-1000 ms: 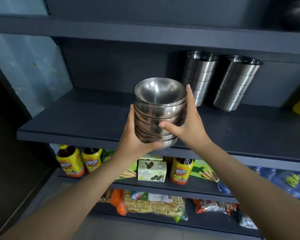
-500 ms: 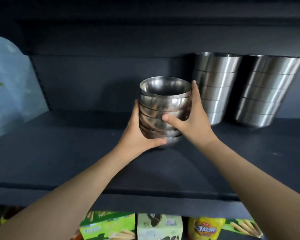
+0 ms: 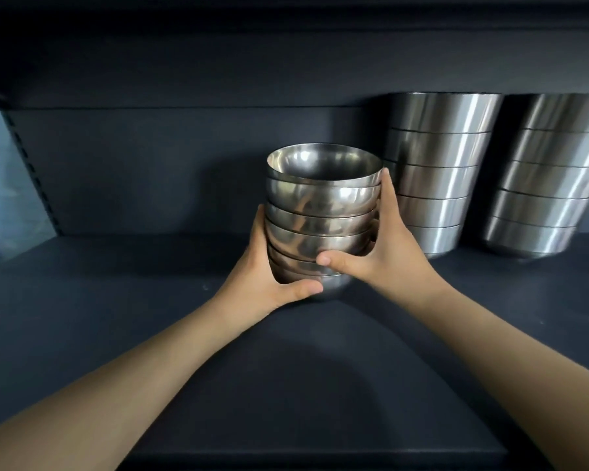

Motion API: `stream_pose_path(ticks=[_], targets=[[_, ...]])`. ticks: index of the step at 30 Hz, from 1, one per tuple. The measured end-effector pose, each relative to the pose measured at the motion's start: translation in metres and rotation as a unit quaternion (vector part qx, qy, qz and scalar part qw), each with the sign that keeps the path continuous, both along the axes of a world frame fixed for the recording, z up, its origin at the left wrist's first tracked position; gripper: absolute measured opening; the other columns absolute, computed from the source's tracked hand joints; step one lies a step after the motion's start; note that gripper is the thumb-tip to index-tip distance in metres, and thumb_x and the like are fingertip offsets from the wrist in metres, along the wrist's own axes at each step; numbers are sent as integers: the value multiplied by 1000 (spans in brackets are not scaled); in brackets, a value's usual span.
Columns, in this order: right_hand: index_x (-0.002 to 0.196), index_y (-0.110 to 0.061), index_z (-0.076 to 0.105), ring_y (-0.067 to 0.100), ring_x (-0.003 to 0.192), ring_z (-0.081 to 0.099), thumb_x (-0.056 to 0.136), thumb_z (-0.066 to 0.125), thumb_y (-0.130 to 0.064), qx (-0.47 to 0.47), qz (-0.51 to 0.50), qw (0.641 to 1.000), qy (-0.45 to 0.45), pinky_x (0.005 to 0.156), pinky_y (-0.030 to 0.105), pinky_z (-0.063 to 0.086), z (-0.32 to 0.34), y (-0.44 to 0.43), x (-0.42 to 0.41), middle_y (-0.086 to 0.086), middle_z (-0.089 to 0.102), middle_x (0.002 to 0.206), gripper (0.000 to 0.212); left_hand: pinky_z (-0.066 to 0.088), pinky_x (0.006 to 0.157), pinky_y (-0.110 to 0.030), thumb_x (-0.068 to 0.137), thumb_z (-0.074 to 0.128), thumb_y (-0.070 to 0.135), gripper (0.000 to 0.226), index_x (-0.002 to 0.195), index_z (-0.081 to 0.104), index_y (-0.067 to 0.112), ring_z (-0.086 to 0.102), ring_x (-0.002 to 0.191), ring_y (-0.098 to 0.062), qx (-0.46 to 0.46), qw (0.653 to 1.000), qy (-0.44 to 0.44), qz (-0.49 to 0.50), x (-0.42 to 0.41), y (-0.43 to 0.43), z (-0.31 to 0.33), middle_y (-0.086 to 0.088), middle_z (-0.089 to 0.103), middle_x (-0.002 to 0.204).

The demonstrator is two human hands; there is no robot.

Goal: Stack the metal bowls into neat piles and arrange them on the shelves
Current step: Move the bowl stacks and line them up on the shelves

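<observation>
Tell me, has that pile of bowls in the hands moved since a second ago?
Yes. The bowl stack went forward over the shelf, closer to the stacked metal cups at the back.

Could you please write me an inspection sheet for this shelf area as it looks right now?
Surface: dark shelf, bare to the left of the bowls.
Job's things: held bowl stack, upright, bottom at the shelf; contact unclear. Two taller nested metal stacks, near stack and far stack, stand to its right by the back panel.
Clutter: nothing seen.
Grippers: left hand cups the stack's lower left; right hand grips its right side.
Cables: nothing seen.
Surroundings: upper shelf overhead; pale wall at left.
</observation>
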State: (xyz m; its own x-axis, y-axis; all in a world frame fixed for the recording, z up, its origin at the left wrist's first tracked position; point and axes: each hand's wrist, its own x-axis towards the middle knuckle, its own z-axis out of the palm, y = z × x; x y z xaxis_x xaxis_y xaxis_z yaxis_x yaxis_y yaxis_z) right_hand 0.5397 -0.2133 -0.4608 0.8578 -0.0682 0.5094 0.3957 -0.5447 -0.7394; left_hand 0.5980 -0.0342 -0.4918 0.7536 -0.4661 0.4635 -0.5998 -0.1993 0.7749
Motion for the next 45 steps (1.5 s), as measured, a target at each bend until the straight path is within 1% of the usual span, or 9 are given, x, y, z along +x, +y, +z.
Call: stream_pose_path(ticks=[4,10,18,22,26,31,35,39,45], targets=[[149,-25,-15,-3,136,31,54,79,-48,-1,-13,1000,8,109,13,26,2,0,13,-15,27,153,136,31,112,-25,54,76,56,127,148,-5,30,26,137,3,31,998,-35,40,16,1,-2,11,27,151],[150,-22,-14,5,141,25,49,75,-57,-11,-25,1000,3,117,25,22,0,3,44,-7,21,157,139,15,85,12,71,73,43,121,142,-25,34,15,125,15,71,993,-45,77,39,1,-7,15,11,152],[150,-21,-12,8,144,20,52,77,-52,-31,-53,998,-9,107,14,16,-2,-4,82,-1,20,158,137,16,78,13,73,72,41,121,144,-24,25,18,119,11,97,988,-71,95,76,-6,-8,4,12,155],[150,-20,-13,6,144,19,54,79,-52,-32,-51,998,-21,110,16,15,-6,-6,93,-3,17,159,137,22,93,-3,70,73,45,122,145,-22,24,19,120,10,102,984,-96,106,88,-10,-6,3,12,156],[149,-17,-16,1,142,19,50,75,-57,3,-31,999,-35,115,18,16,-10,-6,97,-7,19,158,141,16,88,10,63,76,52,127,147,-15,26,19,120,16,71,988,-96,93,91,-10,-7,4,16,154],[148,-19,-22,4,142,24,58,80,-58,51,14,999,-8,119,32,22,-10,-11,100,-6,25,156,141,31,113,-32,52,65,70,131,147,-14,28,32,136,-1,-11,998,-28,54,97,-8,-8,11,27,151],[151,-15,-3,4,138,34,43,85,-63,65,34,997,29,115,37,32,-10,-15,106,-7,38,150,147,33,112,-36,48,66,79,134,148,-7,28,37,133,-1,-14,999,7,50,102,-7,-10,17,34,146],[141,-18,27,-18,109,52,53,89,-33,36,49,997,48,89,3,42,-14,-19,103,-15,56,127,109,38,108,-38,48,71,77,125,147,12,29,46,127,-4,1,999,29,25,108,-7,-12,16,47,139],[120,-25,40,-33,80,49,63,82,-19,7,16,999,33,68,-7,35,-10,-21,99,-28,54,102,71,47,99,-32,49,72,62,77,118,45,40,58,111,0,12,999,-4,49,103,-7,-8,20,63,116]])
